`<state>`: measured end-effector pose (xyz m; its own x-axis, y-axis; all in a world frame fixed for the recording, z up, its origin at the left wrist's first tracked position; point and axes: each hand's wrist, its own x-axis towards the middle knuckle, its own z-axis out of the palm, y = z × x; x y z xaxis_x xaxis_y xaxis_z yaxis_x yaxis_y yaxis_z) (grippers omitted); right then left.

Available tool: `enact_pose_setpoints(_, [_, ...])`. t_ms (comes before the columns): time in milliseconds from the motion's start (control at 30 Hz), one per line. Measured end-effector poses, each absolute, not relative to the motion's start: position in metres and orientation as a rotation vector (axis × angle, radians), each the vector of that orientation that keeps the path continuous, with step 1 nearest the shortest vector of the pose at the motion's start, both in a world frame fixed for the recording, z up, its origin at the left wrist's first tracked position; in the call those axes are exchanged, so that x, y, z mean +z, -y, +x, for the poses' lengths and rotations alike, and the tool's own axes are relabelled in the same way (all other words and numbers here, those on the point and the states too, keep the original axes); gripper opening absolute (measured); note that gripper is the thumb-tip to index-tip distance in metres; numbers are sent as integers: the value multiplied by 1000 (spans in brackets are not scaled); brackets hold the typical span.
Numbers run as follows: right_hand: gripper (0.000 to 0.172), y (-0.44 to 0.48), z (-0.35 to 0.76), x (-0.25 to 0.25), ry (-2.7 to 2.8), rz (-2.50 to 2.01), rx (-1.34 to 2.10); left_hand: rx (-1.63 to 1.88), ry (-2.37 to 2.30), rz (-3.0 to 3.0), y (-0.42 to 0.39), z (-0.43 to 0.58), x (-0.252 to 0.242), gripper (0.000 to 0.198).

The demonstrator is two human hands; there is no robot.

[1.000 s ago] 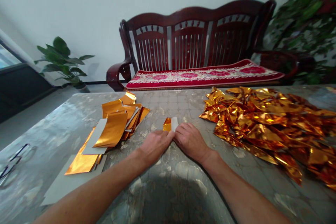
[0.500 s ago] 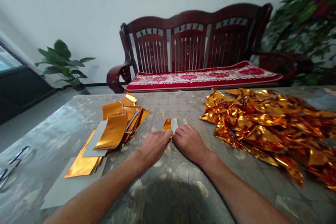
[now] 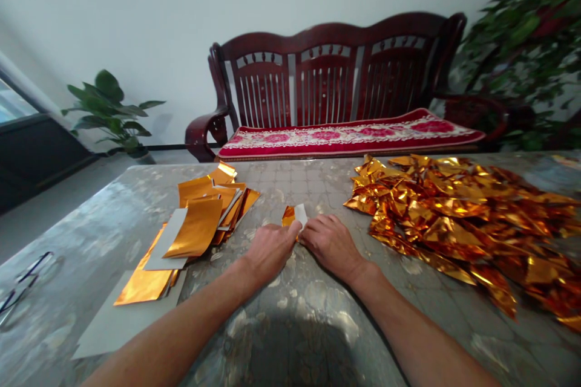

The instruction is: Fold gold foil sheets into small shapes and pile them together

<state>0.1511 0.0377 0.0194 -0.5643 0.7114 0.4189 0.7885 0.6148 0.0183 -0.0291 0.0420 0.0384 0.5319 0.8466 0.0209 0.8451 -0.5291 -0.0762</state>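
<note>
A small piece of gold foil paper (image 3: 288, 215) with a white back shows beyond my fingertips at the middle of the table, partly folded. My left hand (image 3: 274, 247) has its fingers closed on the paper's left and near side, the thumb pressing on it. On the right side, my right hand (image 3: 330, 245) is curled with its fingertips against the paper's near right edge. Both hands rest low at the tabletop and nearly touch each other. The paper's near part is hidden under the fingers.
Left of my hands lies a loose stack of flat gold foil sheets (image 3: 196, 227) with pale backs. A large heap of folded gold foil pieces (image 3: 447, 211) covers the table's right side. Eyeglasses (image 3: 27, 281) lie at the left edge. Behind the table (image 3: 281, 178) stands a wooden bench (image 3: 323, 72).
My left thumb has shifted slightly up and right along the paper, and my right fingers have moved a little. The paper stays in nearly the same place.
</note>
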Motion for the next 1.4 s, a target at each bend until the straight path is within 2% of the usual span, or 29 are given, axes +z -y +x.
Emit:
enact_pose_setpoints(233, [9,-40,149,19,2515,-1188,-382,58,1500,-2658,-42,-29,41,21])
enact_pose_setpoints(467, [15,-44,145,17,2505,-1158,-418,49,1511,-2724,-42,-31,45,19])
enact_pose_setpoints(633, [11,-46,145,14,2464,-1183,-446,-33,1527,-2667,-41,-29,40,19])
enact_pose_setpoints(900, [13,-39,149,25,2412,-1261,-240,-251,1415,-2663,-40,-28,32,22])
enact_pose_setpoints(1000, [19,-38,150,25,2398,-1249,-170,-350,1375,-2672,-41,-32,28,26])
enact_pose_setpoints(1100, [12,-41,150,20,2394,-1205,-138,-406,1403,-2690,-42,-35,26,28])
enact_pose_setpoints(1200, [14,-45,148,16,2371,-1191,-110,-417,1433,-2724,-41,-36,25,25])
enact_pose_setpoints(1333, [19,-46,145,14,2361,-1255,-87,-370,1570,-2662,-39,-31,24,6])
enact_pose_setpoints(1400, [18,-47,146,14,2323,-1321,17,-328,1615,-2634,-39,-27,23,9])
